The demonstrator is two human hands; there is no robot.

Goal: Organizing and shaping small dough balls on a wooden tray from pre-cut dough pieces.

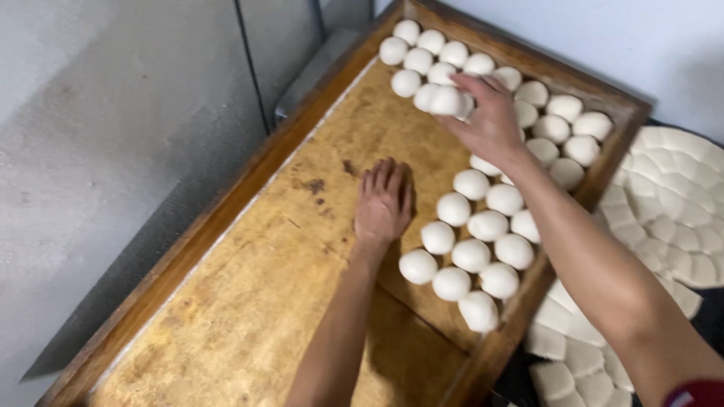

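- Hands first: your left hand (385, 200) lies flat on the bare wood of the big wooden tray (226, 301), palm down.
- Its fingers are straight, close together and point away from you. They are open and hold nothing.
- Your left arm comes up from the bottom edge of the view, almost straight, over the middle of the tray.
- Your right hand (489, 120) is stretched out farther, up near the far end of the tray.
- Its fingers are curled around one white dough ball (447, 100), and they grip it from the side. The palm faces left.
- Your right arm comes in from the bottom right corner and crosses over the right rim of the tray. A bit of dark red sleeve (697, 394) shows at the corner.
- The held dough ball is just beside the far group of dough balls (422, 56), touching or almost touching them. You cannot tell if it sits on the wood or is lifted a little.
- More round white balls fill the right side of the tray in rows, from the far corner down to the near group of balls (467, 256).
- Your left hand is just beside that near group, not touching it.
- The left half of the tray is bare, yellow-brown wood with some dark spots.
- Right of the tray lies a pile of flat white dough pieces (664, 203).
- A grey wall (113, 113) is on the left.
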